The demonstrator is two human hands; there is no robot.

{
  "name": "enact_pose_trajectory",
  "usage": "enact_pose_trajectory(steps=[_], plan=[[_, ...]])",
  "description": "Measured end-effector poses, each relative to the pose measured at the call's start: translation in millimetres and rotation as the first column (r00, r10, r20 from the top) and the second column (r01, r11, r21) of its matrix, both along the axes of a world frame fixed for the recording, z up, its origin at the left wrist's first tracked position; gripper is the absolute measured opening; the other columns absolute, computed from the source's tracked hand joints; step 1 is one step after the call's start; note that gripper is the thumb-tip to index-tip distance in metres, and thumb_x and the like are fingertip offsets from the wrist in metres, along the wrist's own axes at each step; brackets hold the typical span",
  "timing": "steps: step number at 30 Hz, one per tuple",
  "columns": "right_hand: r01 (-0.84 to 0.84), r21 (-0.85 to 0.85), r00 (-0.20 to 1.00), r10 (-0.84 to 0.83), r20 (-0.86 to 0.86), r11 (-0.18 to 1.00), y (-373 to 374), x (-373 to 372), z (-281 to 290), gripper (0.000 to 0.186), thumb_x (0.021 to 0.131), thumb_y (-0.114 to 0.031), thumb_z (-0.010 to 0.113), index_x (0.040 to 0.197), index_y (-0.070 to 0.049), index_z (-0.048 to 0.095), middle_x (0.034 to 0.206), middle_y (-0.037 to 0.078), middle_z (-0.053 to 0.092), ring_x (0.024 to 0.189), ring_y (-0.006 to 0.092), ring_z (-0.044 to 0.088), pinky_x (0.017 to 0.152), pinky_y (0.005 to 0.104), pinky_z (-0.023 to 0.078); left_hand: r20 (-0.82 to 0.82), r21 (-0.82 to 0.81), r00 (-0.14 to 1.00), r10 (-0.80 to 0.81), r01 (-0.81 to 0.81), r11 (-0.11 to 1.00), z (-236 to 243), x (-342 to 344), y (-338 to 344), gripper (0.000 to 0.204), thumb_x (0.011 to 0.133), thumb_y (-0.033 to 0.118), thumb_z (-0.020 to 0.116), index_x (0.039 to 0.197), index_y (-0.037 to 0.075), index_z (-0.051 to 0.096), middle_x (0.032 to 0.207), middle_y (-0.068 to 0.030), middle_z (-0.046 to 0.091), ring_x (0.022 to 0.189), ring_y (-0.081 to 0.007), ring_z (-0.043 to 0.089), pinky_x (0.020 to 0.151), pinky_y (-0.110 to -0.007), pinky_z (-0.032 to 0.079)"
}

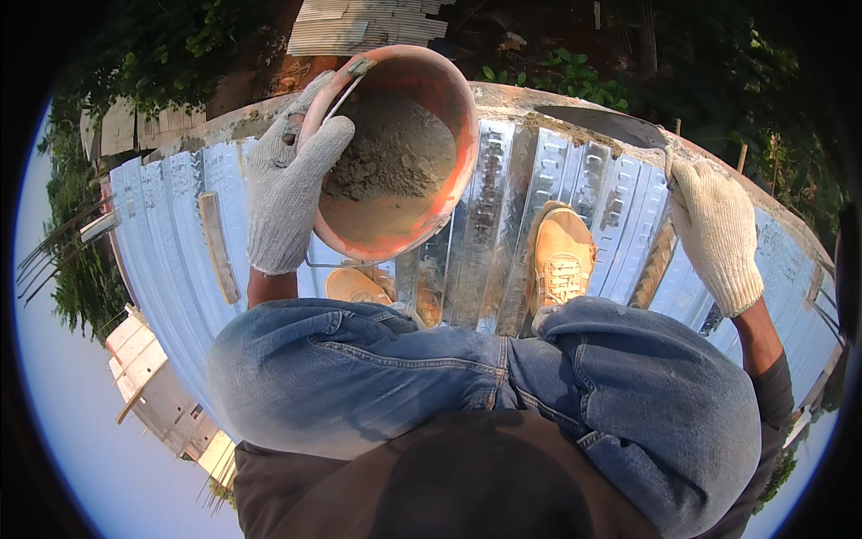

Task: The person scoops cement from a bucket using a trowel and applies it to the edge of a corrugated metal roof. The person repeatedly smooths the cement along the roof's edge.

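My left hand (292, 175), in a white knit glove, grips the rim of an orange bucket (463, 99). The bucket is tilted so its mouth faces me, and grey wet mortar (395, 148) lies inside, with smears along the wall. A wire handle crosses the rim beside my thumb. My right hand (714, 220), gloved likewise, is closed around the handle end of a trowel, whose handle is mostly hidden by the fingers. The trowel's dark blade (606, 124) points left, lying over the mortar-smeared edge beyond the metal sheets.
I squat on ribbed metal decking (579, 184), my tan shoes (563, 256) on its ribs. Wooden strips (218, 247) lie on the sheets. A rough concrete edge (512, 101) curves along the far side, with plants (575, 76) and ground beyond. Rebar (63, 238) sticks out at the left.
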State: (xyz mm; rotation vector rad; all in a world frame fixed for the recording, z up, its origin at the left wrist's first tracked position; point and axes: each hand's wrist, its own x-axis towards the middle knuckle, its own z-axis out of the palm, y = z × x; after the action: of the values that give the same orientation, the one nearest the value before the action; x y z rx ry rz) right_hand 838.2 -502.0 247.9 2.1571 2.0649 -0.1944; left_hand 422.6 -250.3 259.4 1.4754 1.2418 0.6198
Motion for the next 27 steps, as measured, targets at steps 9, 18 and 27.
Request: enact_pose_trajectory(steps=[9, 18, 27], plan=[[-0.312, -0.128, 0.848, 0.215, -0.485, 0.941, 98.3, -98.2, -16.7, 0.026, 0.106, -0.026, 0.076, 0.123, -0.006, 0.078, 0.097, 0.018, 0.079, 0.081, 0.036, 0.078, 0.075, 0.0474, 0.063, -0.059, -0.005, 0.993, -0.106, 0.106, 0.994, 6.6, 18.4, -5.3, 0.057, 0.102, 0.023, 0.087, 0.154, 0.004, 0.073, 0.137, -0.01, 0.081, 0.119, -0.0177, 0.077, 0.106, -0.035, 0.063], [-0.427, -0.149, 0.759, 0.265, -0.594, 0.892, 131.5, -141.7, -42.4, 0.017, 0.097, -0.016, 0.075, 0.105, -0.002, 0.081, 0.087, 0.022, 0.079, 0.076, 0.038, 0.08, 0.069, 0.0464, 0.066, 0.021, 0.075, 0.995, -0.097, 0.095, 0.993, -7.4, 13.1, -17.7, 0.058, 0.103, 0.024, 0.086, 0.155, 0.005, 0.072, 0.136, -0.0097, 0.08, 0.12, -0.0173, 0.077, 0.105, -0.036, 0.063], [-0.387, 0.028, 0.649, 0.294, -0.702, 0.922, 117.9, -159.2, -44.8, 0.026, 0.101, -0.028, 0.078, 0.109, -0.004, 0.078, 0.087, 0.021, 0.077, 0.082, 0.0404, 0.08, 0.075, 0.0498, 0.066, 0.141, -0.068, 0.985, 0.096, -0.087, 0.994, -5.0, 9.9, -1.7, 0.054, 0.103, 0.023, 0.087, 0.151, 0.003, 0.076, 0.126, -0.0063, 0.082, 0.112, -0.014, 0.077, 0.102, -0.033, 0.062]])
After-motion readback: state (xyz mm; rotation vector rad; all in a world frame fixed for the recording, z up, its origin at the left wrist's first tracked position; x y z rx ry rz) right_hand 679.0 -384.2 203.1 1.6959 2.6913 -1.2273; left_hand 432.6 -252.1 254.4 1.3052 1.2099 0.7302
